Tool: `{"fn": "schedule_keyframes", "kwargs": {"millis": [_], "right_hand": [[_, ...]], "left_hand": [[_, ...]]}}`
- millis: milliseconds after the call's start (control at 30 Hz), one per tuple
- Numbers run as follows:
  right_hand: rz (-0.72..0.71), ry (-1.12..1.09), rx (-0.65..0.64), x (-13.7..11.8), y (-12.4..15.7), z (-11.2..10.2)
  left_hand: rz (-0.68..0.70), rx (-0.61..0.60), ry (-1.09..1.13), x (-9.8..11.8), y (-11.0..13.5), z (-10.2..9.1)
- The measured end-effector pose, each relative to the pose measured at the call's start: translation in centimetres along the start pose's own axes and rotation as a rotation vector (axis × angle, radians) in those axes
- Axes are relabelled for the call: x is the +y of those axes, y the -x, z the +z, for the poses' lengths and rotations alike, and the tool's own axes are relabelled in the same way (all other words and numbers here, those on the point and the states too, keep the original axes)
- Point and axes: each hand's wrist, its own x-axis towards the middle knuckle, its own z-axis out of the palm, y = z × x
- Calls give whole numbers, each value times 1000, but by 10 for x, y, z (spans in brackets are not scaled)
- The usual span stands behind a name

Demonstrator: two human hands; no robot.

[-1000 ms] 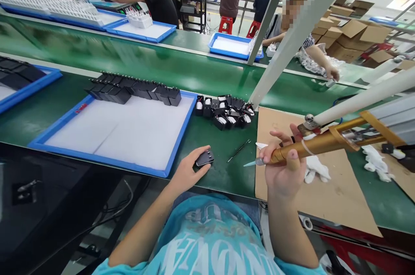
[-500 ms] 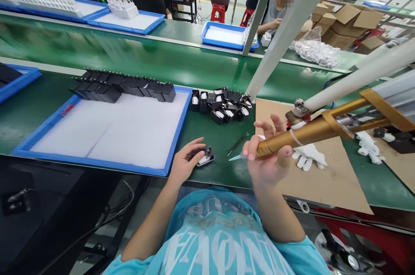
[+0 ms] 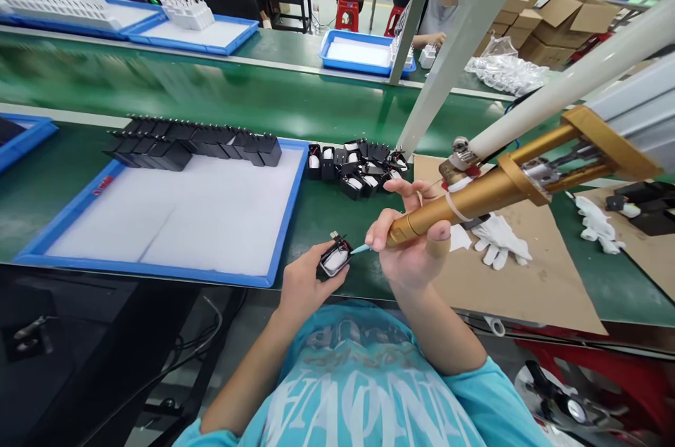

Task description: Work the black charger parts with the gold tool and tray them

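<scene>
My left hand [image 3: 306,277] grips a small black plug-adapter housing [image 3: 336,257] by its sides, its open face showing a white part inside and metal prongs pointing away. My right hand [image 3: 408,243] is wrapped round a gold-coloured dispensing gun [image 3: 448,211] with a pale blue tapered nozzle [image 3: 361,249]. The nozzle tip is at the right edge of the housing; whether it touches cannot be made out. Beyond the hands lies a cluster of similar open black housings [image 3: 356,167]. A blue-rimmed tray [image 3: 287,222] on the left bears rows of closed black adapters [image 3: 174,141].
Brown cardboard [image 3: 506,292] lies on the green bench at right, with a white glove [image 3: 500,240] on it. A white slanted post [image 3: 448,81] and the gun's mount rise at right. Across the divider, other people work beside blue trays [image 3: 363,53] of white parts.
My left hand has picked up the housing from the bench and tilted it. My right hand has brought the gun leftward, so its nozzle meets the housing's edge in view.
</scene>
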Motion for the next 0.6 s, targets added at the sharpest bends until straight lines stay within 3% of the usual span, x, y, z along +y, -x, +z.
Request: {"fn": "schedule_keyframes", "kwargs": {"millis": [200,400,600], "right_hand": [[-9,28,5,0,2,-4],[-13,-28,8,0,1,-5],[-55,-85,-2,0,0,-4]], "left_hand": [[27,15,29,16,-3,-10],[125,55,20,17,-2,-11],[125,71,23,15,-2,-8]]}}
